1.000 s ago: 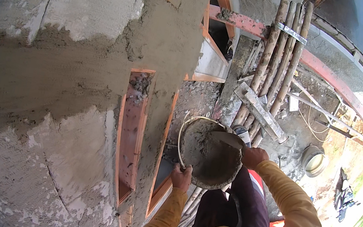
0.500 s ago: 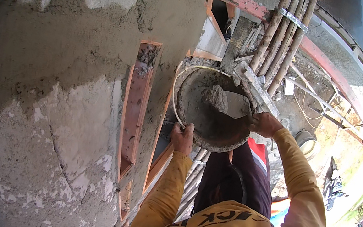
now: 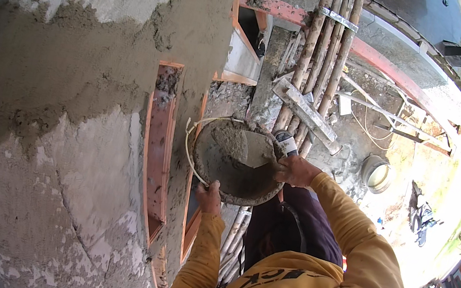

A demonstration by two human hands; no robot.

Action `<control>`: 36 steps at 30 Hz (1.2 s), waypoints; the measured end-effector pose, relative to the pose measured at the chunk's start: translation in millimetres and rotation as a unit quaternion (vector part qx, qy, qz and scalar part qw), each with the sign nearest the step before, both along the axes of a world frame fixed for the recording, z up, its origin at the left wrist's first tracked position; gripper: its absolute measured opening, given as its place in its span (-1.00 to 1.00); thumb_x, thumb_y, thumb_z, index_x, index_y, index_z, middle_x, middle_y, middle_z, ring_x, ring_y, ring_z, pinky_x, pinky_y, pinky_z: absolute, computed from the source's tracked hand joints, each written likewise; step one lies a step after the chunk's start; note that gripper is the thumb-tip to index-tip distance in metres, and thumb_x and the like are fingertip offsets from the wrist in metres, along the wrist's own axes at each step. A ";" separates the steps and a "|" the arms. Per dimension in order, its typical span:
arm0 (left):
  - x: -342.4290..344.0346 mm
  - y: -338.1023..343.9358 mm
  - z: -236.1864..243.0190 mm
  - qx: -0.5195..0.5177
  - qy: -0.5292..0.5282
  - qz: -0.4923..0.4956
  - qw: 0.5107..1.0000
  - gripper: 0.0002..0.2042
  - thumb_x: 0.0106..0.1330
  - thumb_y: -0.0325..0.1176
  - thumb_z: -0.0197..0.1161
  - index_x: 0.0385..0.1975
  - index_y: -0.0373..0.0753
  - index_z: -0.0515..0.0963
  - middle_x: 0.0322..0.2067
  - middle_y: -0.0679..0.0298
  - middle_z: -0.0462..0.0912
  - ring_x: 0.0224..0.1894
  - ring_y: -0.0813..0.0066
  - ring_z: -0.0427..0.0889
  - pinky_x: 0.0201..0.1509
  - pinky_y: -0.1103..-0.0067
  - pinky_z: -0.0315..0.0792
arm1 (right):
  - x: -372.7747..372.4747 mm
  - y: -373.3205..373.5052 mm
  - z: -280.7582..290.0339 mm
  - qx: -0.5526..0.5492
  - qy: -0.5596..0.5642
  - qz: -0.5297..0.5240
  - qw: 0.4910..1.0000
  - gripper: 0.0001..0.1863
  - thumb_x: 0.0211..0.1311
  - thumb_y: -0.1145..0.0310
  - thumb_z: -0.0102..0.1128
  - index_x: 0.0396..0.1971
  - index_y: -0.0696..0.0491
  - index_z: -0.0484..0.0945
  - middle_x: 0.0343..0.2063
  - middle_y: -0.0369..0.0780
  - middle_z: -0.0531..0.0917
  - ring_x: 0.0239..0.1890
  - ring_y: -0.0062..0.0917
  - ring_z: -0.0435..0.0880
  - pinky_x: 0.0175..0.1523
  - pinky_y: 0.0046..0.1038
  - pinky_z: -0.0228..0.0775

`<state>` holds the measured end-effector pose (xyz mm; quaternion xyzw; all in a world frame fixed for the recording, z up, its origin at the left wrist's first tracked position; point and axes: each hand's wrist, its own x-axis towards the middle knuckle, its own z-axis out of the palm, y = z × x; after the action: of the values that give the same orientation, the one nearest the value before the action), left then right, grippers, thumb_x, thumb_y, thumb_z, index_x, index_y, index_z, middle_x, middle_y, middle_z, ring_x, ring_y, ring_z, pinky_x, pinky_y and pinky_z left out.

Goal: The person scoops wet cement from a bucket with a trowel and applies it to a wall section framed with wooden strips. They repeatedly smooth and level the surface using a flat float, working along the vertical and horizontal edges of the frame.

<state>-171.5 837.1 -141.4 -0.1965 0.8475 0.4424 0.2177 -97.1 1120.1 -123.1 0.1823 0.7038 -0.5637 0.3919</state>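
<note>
A round, mortar-crusted bucket (image 3: 245, 200) is held in front of my body, its open top facing up. Wet grey mortar (image 3: 229, 141) lies inside, heaped toward the far side. My left hand (image 3: 209, 197) is closed on the near left rim, beside a thin pale hoop-like handle (image 3: 188, 148) that loops round the left of the bucket. On the right rim, my right hand (image 3: 297, 172) is closed too, its fingertips partly hidden at the edge. A lighter patch inside the bucket may be sunlight or a flat tool; I cannot tell.
Left stands a partly plastered wall (image 3: 91, 58) with an orange-edged window frame (image 3: 158, 150). Bamboo poles (image 3: 320, 55) and a mortar-stained board (image 3: 309, 116) lie beyond the bucket. A red beam (image 3: 403, 76) crosses behind. Another bucket (image 3: 376, 173) sits lower on the right.
The bucket and both hands have shifted left and slightly nearer in the picture. The view has also moved. A dark and white shoe now shows beside the bucket's far right rim.
</note>
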 end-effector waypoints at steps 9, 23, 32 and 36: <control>4.9 -21.6 24.7 -0.032 -0.042 0.016 0.998 -0.71 -0.03 -0.41 0.21 -0.31 -0.45 0.49 -0.29 0.06 0.58 -0.28 0.34 0.54 -0.15 0.45 0.38 | -7.2 -17.3 23.3 -0.164 -0.008 -0.129 0.978 -0.51 0.06 0.10 0.18 -0.20 0.24 0.44 -0.59 -0.20 0.48 -0.48 -0.50 0.53 -0.40 -0.35 0.38; -35.0 56.1 48.4 -0.013 0.003 0.018 1.000 -0.66 -0.06 -0.38 0.24 -0.30 -0.47 0.49 -0.29 0.05 0.59 -0.26 0.31 0.54 -0.13 0.44 0.38 | -118.8 103.5 46.9 -0.211 0.159 -0.494 0.828 -0.71 0.08 0.23 0.06 -0.34 0.17 0.45 -0.62 -0.26 0.45 -0.70 -0.57 0.43 -0.57 -0.55 0.30; -54.0 100.8 -2.5 -0.078 -0.009 -0.011 0.997 -0.60 -0.12 -0.44 0.23 -0.21 -0.45 0.50 -0.29 0.16 0.58 -0.27 0.33 0.54 -0.14 0.50 0.39 | -211.7 310.6 -68.9 -0.193 0.253 -0.647 0.693 -0.68 0.17 0.22 0.01 -0.21 0.15 0.46 -0.57 -0.29 0.46 -0.64 -0.63 0.43 -0.54 -0.61 0.29; -57.5 114.8 -18.2 -0.088 -0.037 0.028 0.995 -0.62 -0.10 -0.44 0.22 -0.20 -0.41 0.51 -0.27 0.16 0.60 -0.23 0.35 0.55 -0.11 0.50 0.39 | -239.6 393.6 -88.9 0.034 0.331 -0.718 0.611 -0.67 0.14 0.26 0.08 -0.18 0.16 0.48 -0.56 -0.30 0.49 -0.62 -0.66 0.45 -0.50 -0.63 0.30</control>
<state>-229.0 951.9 -159.6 -0.2546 0.8686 0.3647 0.2184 -336.7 1513.7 -211.9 0.4436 0.4483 -0.6623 -0.4044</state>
